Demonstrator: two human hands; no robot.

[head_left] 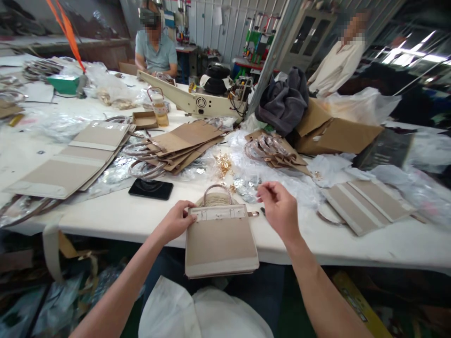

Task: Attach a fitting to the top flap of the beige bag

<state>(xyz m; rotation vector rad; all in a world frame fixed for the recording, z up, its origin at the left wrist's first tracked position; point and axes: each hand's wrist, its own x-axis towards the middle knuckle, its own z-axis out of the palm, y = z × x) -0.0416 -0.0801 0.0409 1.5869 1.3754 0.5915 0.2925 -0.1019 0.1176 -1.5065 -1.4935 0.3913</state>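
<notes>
A beige handbag panel [221, 241] with a looped handle [217, 188] lies at the table's front edge, its lower part overhanging toward my lap. My left hand [179, 219] grips the panel's upper left corner between thumb and fingers. Off to the right of the panel, my right hand [278, 204] is raised above the table with thumb and fingertips pinched together; what they hold, if anything, is too small to make out. A short strap with a metal tip [253, 214] sticks out from the panel's right side. Small gold metal pieces [223, 164] lie in a pile beyond it.
A black phone [151, 188] lies left of my hands. Stacked bag panels [66, 162] and brown pieces with handles [186, 141] sit farther left. Another panel [368, 204] lies right. A cardboard box [338, 134] stands behind. Two people [157, 51] are across the table.
</notes>
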